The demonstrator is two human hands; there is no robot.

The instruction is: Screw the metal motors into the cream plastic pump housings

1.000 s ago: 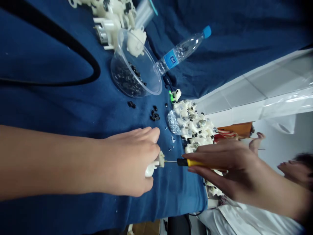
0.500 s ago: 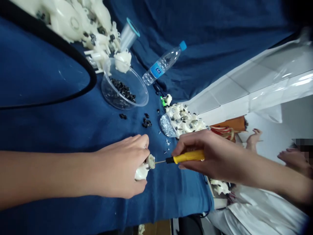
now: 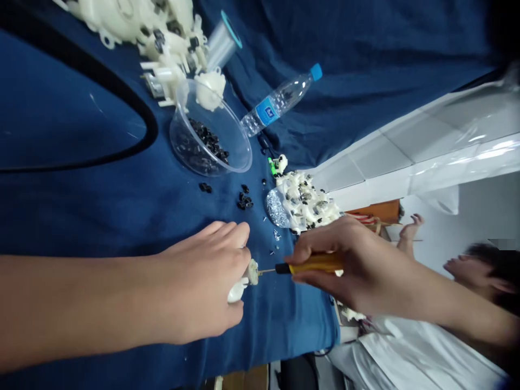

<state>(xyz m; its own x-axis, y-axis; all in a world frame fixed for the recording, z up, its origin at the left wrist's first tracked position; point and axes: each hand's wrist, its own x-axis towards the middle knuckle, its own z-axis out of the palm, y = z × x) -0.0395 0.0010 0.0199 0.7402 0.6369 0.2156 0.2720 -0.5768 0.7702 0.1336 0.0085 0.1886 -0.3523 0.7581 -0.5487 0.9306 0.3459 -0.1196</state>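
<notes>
My left hand [image 3: 203,281] is closed around a white plastic part [image 3: 238,291], most of it hidden by the fingers. A round end of the part sticks out past my fingertips. In my right hand [image 3: 345,260] is a screwdriver [image 3: 314,264] with a yellow handle and black collar. Its thin shaft points left, the tip at the part's round end; whether it sits in a screw is too small to tell. Loose silver screws [image 3: 277,235] lie on the blue cloth [image 3: 162,216] just beyond the screwdriver.
A clear bowl [image 3: 239,162] holds small black pieces; more black pieces [image 3: 245,201] lie beside it. A screw-filled container [image 3: 277,208] adjoins a heap of white parts [image 3: 314,200]. A water bottle [image 3: 280,103] and a spool [image 3: 222,43] lie behind. Another person [image 3: 479,271] sits at right.
The whole view has shifted slightly. The screwdriver handle has turned in my right hand, its tip still at the part. The other person's head has come further into view.
</notes>
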